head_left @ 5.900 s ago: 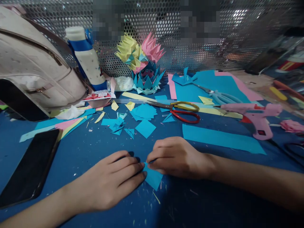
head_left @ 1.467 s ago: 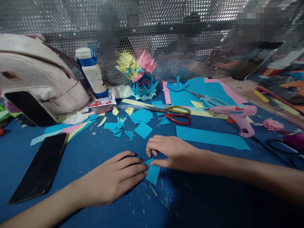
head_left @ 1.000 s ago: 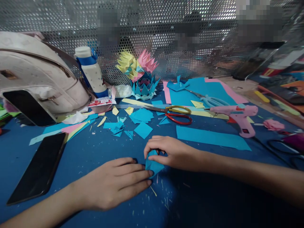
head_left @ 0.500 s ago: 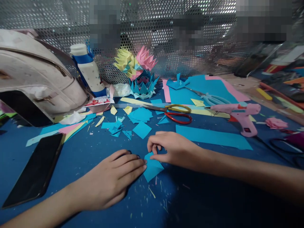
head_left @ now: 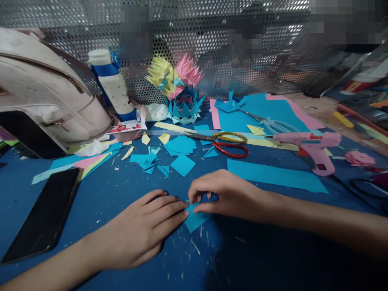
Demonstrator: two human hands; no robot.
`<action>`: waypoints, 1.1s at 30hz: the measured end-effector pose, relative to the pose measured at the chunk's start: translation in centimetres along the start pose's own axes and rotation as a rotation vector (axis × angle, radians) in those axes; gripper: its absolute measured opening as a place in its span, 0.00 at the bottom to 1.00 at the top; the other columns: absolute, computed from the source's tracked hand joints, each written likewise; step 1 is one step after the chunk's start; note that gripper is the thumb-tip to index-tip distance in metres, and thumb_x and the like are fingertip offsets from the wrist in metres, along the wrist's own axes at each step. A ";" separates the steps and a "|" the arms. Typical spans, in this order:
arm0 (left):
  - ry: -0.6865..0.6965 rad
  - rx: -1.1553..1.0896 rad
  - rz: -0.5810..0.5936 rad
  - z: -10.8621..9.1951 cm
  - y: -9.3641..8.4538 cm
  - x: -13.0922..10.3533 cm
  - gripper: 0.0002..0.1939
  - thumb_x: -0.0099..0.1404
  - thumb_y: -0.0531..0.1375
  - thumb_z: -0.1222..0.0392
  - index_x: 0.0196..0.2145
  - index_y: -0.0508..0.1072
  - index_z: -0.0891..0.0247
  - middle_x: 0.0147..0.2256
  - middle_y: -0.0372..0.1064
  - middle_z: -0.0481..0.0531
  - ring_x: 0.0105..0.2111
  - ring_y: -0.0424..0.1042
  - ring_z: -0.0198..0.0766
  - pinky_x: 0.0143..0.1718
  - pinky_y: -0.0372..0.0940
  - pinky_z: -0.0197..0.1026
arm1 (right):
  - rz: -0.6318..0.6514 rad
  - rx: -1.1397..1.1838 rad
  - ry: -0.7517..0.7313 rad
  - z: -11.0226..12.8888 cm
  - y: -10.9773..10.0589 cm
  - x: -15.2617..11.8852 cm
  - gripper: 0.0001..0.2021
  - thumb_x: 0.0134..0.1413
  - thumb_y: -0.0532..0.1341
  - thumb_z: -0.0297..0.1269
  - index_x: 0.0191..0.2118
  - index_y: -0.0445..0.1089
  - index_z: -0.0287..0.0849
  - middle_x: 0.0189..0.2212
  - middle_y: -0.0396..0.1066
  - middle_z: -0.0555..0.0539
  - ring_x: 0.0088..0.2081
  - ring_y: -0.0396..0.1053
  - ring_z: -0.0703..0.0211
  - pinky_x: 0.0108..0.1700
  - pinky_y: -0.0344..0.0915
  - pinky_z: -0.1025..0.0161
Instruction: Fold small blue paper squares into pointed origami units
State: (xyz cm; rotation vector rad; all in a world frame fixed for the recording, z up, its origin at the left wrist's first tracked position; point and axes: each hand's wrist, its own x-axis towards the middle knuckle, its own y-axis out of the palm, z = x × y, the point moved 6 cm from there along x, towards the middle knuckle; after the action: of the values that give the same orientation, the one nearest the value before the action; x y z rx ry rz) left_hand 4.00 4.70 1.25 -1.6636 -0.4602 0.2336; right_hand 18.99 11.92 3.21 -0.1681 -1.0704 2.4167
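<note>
A small blue paper square (head_left: 197,221) lies on the table between my hands, its upper part covered by fingers. My left hand (head_left: 145,226) lies flat, palm down, its fingertips pressing on the paper's left edge. From the right, my right hand (head_left: 221,192) reaches over with curled fingers. Its thumb and forefinger pinch at the paper's upper corner, where a fold is partly hidden. Just beyond are a loose blue square (head_left: 182,165), a pile of blue squares (head_left: 181,145) and some folded blue pieces (head_left: 147,161).
Scissors (head_left: 218,139) lie behind the squares, with a blue paper strip (head_left: 275,176) and a pink glue gun (head_left: 315,147) to the right. Paper flowers (head_left: 177,87) stand at the back. At left are a phone (head_left: 45,214), a bottle (head_left: 112,85) and a backpack (head_left: 45,89).
My right hand's fingertips have moved down slightly towards me along the paper's upper corner, covering more of it. My left hand stays in place. The view has shifted slightly.
</note>
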 end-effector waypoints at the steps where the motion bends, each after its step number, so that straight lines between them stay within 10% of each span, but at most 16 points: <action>1: -0.001 -0.004 -0.002 0.0 0.0 0.0 0.27 0.69 0.49 0.65 0.65 0.57 0.68 0.63 0.59 0.57 0.61 0.59 0.48 0.63 0.53 0.54 | 0.014 0.033 -0.007 -0.2 0.0 0.2 0.04 0.55 0.66 0.27 0.37 0.73 0.39 0.33 0.75 0.51 0.33 0.70 0.66 0.36 0.62 0.70; 33: -0.025 0.028 0.094 0.2 0.6 -0.2 0.30 0.67 0.49 0.66 0.66 0.54 0.66 0.66 0.52 0.59 0.64 0.55 0.51 0.64 0.50 0.57 | 0.080 0.169 -0.098 -1.2 0.6 0.7 0.04 0.57 0.62 0.24 0.36 0.72 0.38 0.33 0.73 0.49 0.33 0.70 0.67 0.37 0.67 0.71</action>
State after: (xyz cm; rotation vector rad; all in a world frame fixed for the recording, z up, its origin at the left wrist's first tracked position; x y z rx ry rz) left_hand 3.88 4.72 0.59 -1.6584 -0.3968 0.3293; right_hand 18.50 12.70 1.99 -0.0365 -0.9110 2.5974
